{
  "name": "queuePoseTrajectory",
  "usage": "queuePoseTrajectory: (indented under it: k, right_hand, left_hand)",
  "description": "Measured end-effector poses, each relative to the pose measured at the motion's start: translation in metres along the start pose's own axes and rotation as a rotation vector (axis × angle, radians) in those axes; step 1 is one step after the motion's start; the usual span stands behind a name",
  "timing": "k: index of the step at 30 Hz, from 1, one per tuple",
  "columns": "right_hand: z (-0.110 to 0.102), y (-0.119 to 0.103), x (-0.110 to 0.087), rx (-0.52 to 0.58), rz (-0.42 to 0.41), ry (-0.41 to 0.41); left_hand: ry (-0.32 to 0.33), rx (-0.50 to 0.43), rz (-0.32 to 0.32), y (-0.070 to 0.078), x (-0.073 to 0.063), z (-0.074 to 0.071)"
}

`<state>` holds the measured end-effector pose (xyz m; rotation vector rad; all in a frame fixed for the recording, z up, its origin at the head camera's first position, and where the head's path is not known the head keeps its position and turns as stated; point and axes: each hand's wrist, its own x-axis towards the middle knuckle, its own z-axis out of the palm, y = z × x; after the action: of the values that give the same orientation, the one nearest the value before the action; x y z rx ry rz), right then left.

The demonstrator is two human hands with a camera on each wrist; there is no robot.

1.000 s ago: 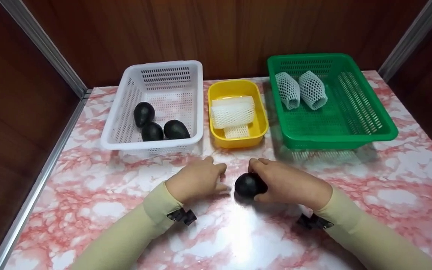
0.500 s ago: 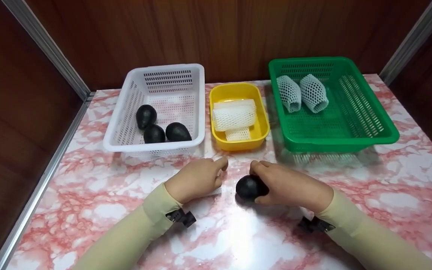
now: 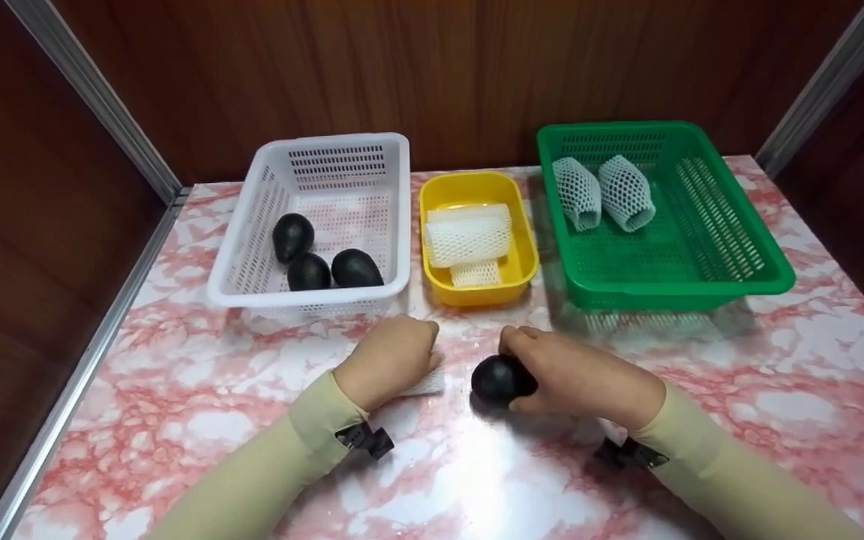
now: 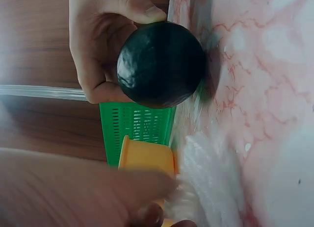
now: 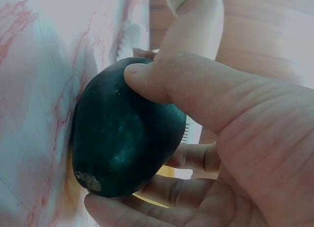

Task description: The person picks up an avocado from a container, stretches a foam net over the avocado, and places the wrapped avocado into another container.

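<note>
My right hand (image 3: 578, 371) grips a dark avocado (image 3: 498, 380) low over the marbled tabletop, thumb and fingers on either side. The right wrist view shows the avocado (image 5: 122, 129) lying on its side, its rough stem end toward the fingertips. To its left, my left hand (image 3: 393, 360) is over a white foam net sleeve (image 3: 428, 383), partly hidden under the hand. Blurred in the left wrist view, the left hand's fingers (image 4: 147, 185) have the crumpled foam net (image 4: 211, 175) between them, apparently pinched. A gap separates the net from the avocado.
A white basket (image 3: 233, 298) with 3 avocados stands at the back left. In the middle, a yellow tub (image 3: 481, 295) holds several foam nets (image 3: 469, 236). The green basket (image 3: 672, 289) at the right contains two netted fruits (image 3: 625, 193). Wood panels rise behind and beside the table.
The left hand's spread fingers have drawn together and the hand has shifted slightly left, exposing more of the foam net. The right hand and its avocado have stayed nearly still.
</note>
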<state>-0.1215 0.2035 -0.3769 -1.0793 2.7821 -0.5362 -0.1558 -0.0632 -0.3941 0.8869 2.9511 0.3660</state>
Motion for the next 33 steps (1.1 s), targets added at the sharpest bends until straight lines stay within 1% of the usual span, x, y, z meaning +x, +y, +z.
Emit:
queuePoseTrajectory:
  k: [3, 6, 8, 11, 14, 18, 20, 22, 24, 27, 29, 31, 33]
  right_hand:
    - [0.001, 0.0, 0.0, 0.006, 0.002, -0.007]
    - [0.001, 0.0, 0.0, 0.009, 0.008, -0.011]
    - [0.001, 0.0, 0.0, 0.013, 0.011, -0.009]
    - [0.001, 0.0, 0.001, 0.016, 0.015, -0.004]
    - [0.002, -0.001, 0.001, 0.011, 0.025, 0.009]
    - [0.003, -0.002, 0.002, -0.001, 0.054, 0.02]
    - [0.004, -0.002, 0.002, -0.004, 0.065, 0.02]
    - [0.004, -0.002, 0.002, -0.003, 0.069, 0.019]
    - [0.004, -0.001, 0.002, -0.002, 0.072, 0.016]
    - [0.003, -0.001, 0.003, 0.005, 0.087, 0.009]
    - [0.003, -0.001, 0.003, 0.005, 0.09, 0.007]
    - [0.003, -0.001, 0.003, 0.004, 0.092, 0.004]
    - [0.003, -0.002, 0.003, 0.0, 0.087, 0.005]
  left_hand:
    - [-0.01, 0.013, 0.018, -0.001, -0.002, 0.0]
    - [-0.041, -0.01, 0.048, -0.001, -0.001, -0.003]
    - [-0.07, -0.03, 0.053, -0.001, -0.002, -0.005]
    - [-0.089, -0.041, 0.038, -0.001, -0.002, -0.007]
    - [-0.099, -0.062, -0.017, -0.001, -0.002, -0.008]
    - [-0.056, -0.032, -0.043, -0.002, -0.001, -0.007]
    - [-0.021, -0.009, -0.03, -0.002, -0.001, -0.008]
    - [0.001, -0.012, -0.005, -0.002, -0.001, -0.009]
    - [-0.015, -0.054, 0.023, 0.0, 0.0, -0.01]
    - [-0.086, -0.105, 0.046, 0.004, 0.0, -0.009]
    - [-0.125, -0.1, 0.035, 0.006, 0.0, -0.007]
    - [-0.143, -0.074, 0.004, 0.006, 0.0, -0.004]
    - [-0.144, -0.055, -0.027, 0.006, 0.0, -0.001]
